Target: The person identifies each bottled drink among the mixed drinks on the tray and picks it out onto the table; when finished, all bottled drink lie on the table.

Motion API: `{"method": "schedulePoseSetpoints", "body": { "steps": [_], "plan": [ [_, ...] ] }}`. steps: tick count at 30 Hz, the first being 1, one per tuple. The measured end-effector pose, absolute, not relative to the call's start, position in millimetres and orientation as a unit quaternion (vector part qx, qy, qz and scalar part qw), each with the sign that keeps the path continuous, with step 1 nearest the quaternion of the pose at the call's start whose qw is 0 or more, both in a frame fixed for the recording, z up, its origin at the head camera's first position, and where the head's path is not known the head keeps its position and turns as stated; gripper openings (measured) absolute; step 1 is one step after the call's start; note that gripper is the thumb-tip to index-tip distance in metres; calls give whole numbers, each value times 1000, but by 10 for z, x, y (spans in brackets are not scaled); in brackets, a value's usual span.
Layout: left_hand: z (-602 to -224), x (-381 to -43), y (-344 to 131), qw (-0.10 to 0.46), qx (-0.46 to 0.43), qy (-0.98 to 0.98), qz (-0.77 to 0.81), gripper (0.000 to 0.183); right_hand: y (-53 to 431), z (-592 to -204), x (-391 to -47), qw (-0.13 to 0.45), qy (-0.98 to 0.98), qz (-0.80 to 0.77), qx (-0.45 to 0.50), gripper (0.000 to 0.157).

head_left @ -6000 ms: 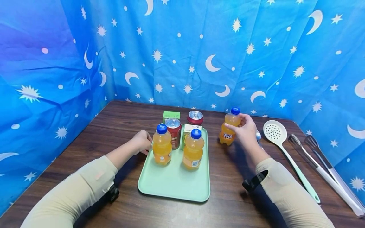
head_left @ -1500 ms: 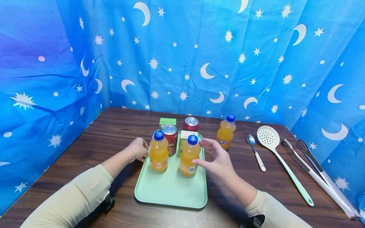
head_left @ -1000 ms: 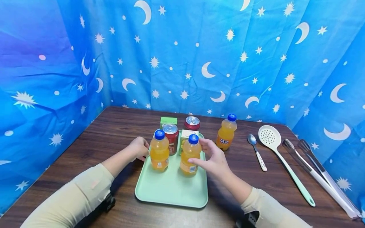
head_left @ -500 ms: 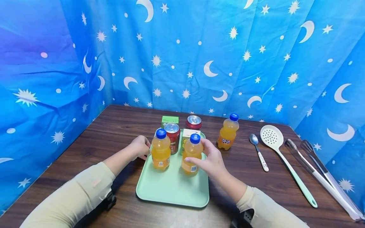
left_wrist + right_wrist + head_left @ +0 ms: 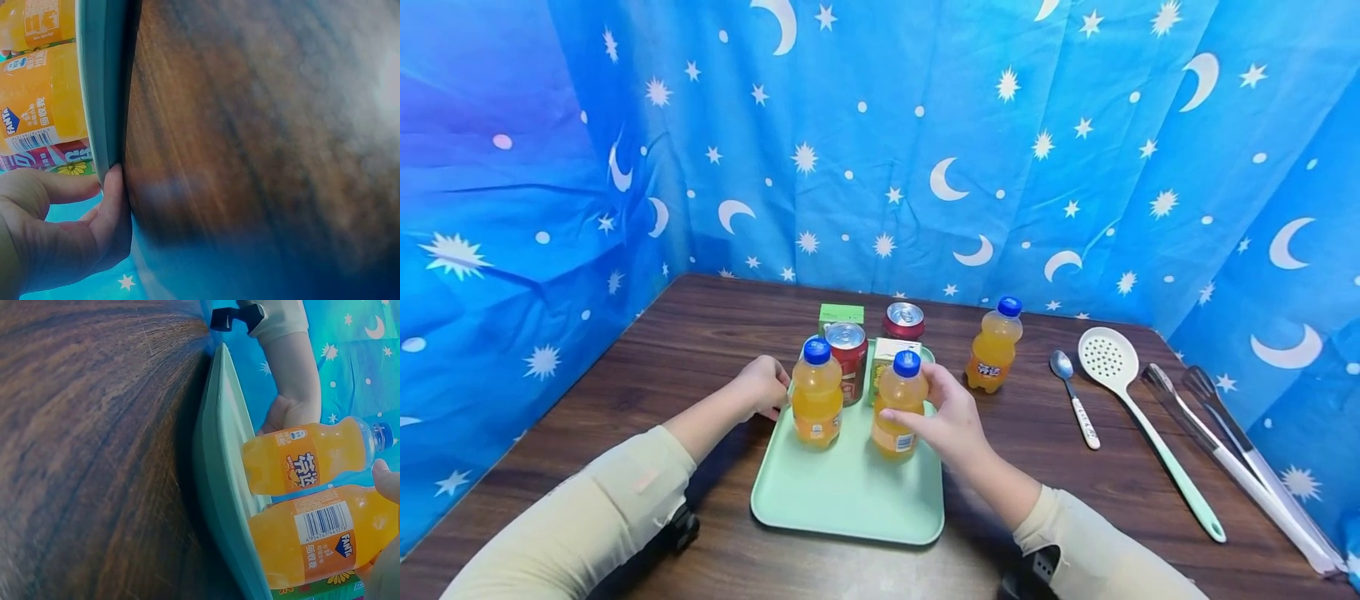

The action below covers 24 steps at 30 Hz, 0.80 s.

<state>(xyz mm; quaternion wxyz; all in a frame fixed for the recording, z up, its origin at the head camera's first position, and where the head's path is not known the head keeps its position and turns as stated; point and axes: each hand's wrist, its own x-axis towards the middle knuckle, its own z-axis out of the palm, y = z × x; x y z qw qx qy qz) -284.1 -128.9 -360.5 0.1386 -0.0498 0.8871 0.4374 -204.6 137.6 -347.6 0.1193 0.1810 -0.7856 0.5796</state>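
The right grip (image 5: pixel 951 419) was clamped round an orange bottle (image 5: pixel 897 393), thumb across the near side, fingers behind. The bottle lay just left of the palm, its long axis vertical, its base seemingly on the green tray (image 5: pixel 850 502); the right hand was the nearer one. The right wrist hung by the tray's right edge, its forearm running back towards the person and out rightwards. A carton (image 5: pixel 891 346) stood just beyond the bottle. Farther left of this grip a second bottle (image 5: pixel 817 407) stood upright on the tray, a red can (image 5: pixel 853 363) behind it. Left again, the left grip (image 5: pixel 762 386) pinched the tray's rim, its forearm slanting back and leftwards. Beyond the right grip and slightly right, a third bottle (image 5: pixel 992 346) stood on the table (image 5: pixel 625 358).
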Motion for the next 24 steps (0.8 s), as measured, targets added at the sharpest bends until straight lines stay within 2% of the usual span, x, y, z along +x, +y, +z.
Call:
{"method": "schedulePoseSetpoints", "body": {
  "steps": [8, 17, 24],
  "plan": [
    [-3637, -2852, -1289, 145, -37, 884, 443, 24, 1396, -3570, -2079, 134, -771, 592, 191, 59],
    [-3635, -2864, -1285, 146, -42, 886, 438, 25, 1392, -3574, -2030, 124, -766, 602, 188, 57],
    [-3638, -2880, -1285, 145, -43, 887, 437, 27, 1371, -3374, -1872, 118, -756, 613, 196, 55]
  ]
}}
